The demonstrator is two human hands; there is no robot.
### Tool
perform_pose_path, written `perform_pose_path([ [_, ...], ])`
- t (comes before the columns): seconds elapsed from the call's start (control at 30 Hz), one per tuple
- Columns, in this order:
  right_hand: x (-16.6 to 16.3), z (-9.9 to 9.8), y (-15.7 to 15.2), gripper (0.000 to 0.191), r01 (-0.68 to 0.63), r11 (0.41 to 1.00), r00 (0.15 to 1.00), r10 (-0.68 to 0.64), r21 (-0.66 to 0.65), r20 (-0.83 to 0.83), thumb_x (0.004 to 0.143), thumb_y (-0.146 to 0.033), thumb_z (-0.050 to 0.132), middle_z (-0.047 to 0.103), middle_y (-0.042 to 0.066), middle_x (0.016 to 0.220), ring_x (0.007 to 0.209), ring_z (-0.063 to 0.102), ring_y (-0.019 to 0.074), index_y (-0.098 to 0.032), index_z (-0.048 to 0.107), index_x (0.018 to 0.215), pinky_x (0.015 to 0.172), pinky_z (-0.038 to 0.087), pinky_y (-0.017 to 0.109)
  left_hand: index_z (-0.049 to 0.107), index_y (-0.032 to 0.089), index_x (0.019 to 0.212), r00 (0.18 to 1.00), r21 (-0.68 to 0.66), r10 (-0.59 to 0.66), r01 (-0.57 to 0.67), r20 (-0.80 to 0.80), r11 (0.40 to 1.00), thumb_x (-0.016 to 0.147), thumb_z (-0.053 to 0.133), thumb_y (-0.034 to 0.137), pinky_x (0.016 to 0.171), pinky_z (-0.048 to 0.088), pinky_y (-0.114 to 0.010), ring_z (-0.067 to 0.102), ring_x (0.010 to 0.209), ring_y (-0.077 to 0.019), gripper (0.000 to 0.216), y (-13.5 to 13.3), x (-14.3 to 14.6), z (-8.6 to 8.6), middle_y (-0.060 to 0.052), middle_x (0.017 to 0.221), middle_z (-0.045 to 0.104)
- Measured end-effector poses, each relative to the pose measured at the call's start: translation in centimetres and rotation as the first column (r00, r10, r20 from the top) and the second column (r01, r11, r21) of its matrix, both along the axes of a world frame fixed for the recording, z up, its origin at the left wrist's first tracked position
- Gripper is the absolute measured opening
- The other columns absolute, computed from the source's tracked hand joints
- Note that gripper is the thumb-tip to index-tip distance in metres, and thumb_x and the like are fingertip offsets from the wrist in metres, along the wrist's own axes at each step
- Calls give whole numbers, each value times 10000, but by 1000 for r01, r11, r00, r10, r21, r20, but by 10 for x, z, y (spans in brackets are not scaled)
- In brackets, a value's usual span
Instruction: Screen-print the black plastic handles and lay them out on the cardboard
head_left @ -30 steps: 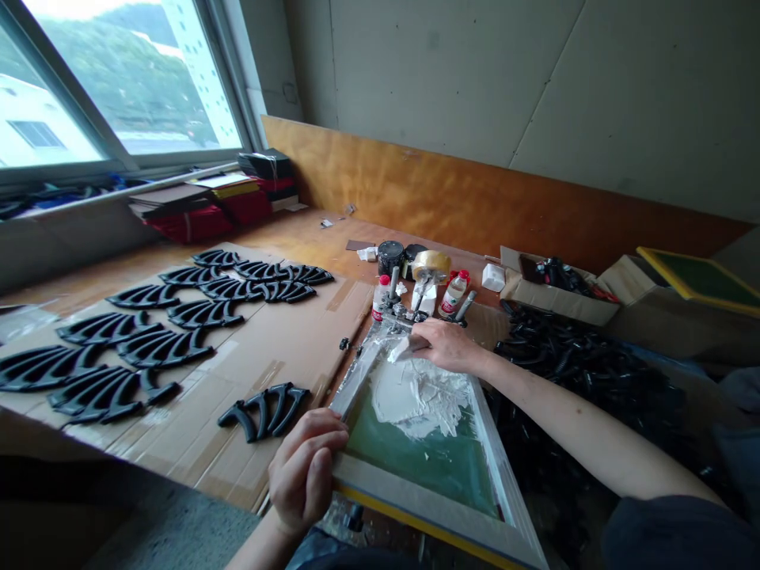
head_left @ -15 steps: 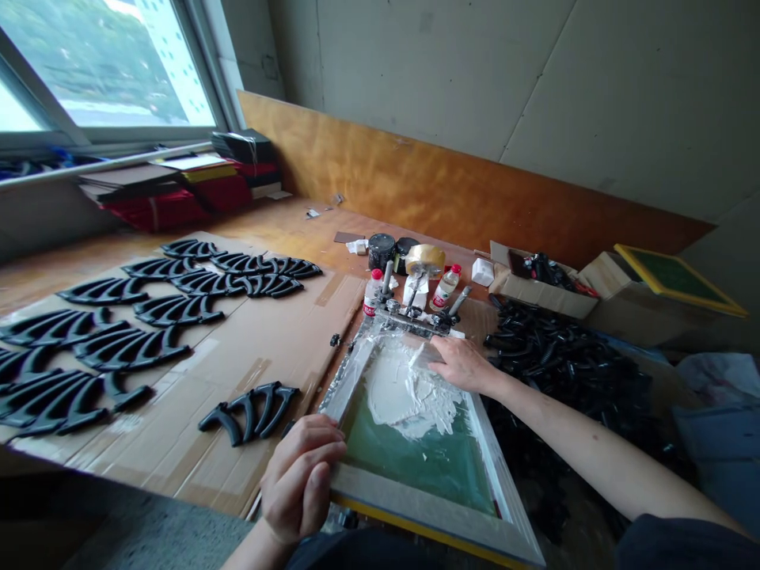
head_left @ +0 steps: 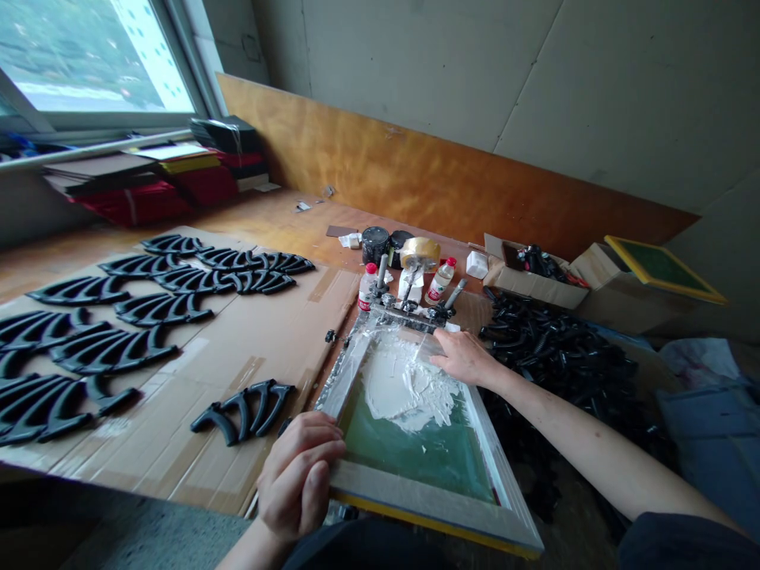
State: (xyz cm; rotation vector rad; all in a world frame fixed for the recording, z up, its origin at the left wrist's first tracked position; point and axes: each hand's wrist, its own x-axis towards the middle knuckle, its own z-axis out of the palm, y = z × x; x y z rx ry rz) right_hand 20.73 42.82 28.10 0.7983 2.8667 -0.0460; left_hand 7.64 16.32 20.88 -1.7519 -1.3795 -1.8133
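Note:
A screen printing frame with green mesh lies in front of me, its near edge raised off the surface beneath. Thick white ink is smeared over the far half of the mesh. My left hand is closed around the frame's near left corner. At the far end, my right hand is closed on a pale flat squeegee, whose edge is partly hidden by the ink and fingers. Beyond it, a metal hinge clamp holds the frame's far edge.
Several black ribbed wing-shaped parts lie on cardboard at left, with a smaller black piece nearer the frame. Bottles, jars and a tape roll stand behind the clamp. Black parts are heaped at right.
The view has shifted slightly, so the scene sits a little differently. Both hands keep their places on the frame and squeegee, and the ink looks much the same.

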Motion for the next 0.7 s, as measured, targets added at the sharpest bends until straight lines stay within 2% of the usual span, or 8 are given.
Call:
perform_pose_path([
  [0.3, -4, 20, -3, 182, -38, 988, 998, 29, -152, -60, 774, -336, 651, 683, 49, 834, 763, 609, 197, -186, 557, 818, 583, 276, 247, 646, 64, 947, 1000, 9, -4, 4, 5, 1000, 857, 414, 61, 696, 525, -439, 614, 819, -225, 249, 1, -2, 3, -127, 846, 608],
  [0.43, -9, 4, -8, 174, -38, 996, 989, 27, -77, -148, 823, -341, 624, 684, 51, 883, 794, 610, 200, -190, 564, 883, 625, 325, 256, 652, 72, 945, 1000, 18, -4, 4, 15, 1000, 858, 419, 75, 698, 528, -443, 621, 813, -227, 249, 2, -3, 2, -123, 839, 614],
  [0.57, -6, -19, -20, 94, -154, 987, 966, 158, 35, -206, 861, -264, 580, 672, 76, 968, 940, 594, 220, -189, 564, 916, 734, 385, 279, 660, 83, 930, 1000, 27, -10, 9, 9, 1000, 859, 422, 94, 682, 533, -436, 627, 793, -226, 249, 3, -4, 0, -115, 813, 622],
  [0.63, 1, -20, -22, 93, -187, 982, 958, 186, 14, -220, 860, -266, 587, 671, 67, 965, 947, 591, 218, -196, 565, 916, 761, 397, 284, 662, 85, 930, 1000, 15, -16, 16, 2, 1000, 863, 421, 104, 677, 537, -435, 628, 785, -225, 250, 2, -5, 0, -112, 801, 624],
  [0.7, 8, -13, -21, 124, -162, 986, 960, 149, -35, -237, 847, -288, 613, 675, 47, 954, 893, 605, 206, -204, 567, 926, 740, 401, 280, 662, 81, 937, 1000, 8, -17, 17, 4, 1000, 864, 422, 105, 680, 539, -439, 630, 788, -227, 251, 1, -5, -1, -116, 807, 625],
])
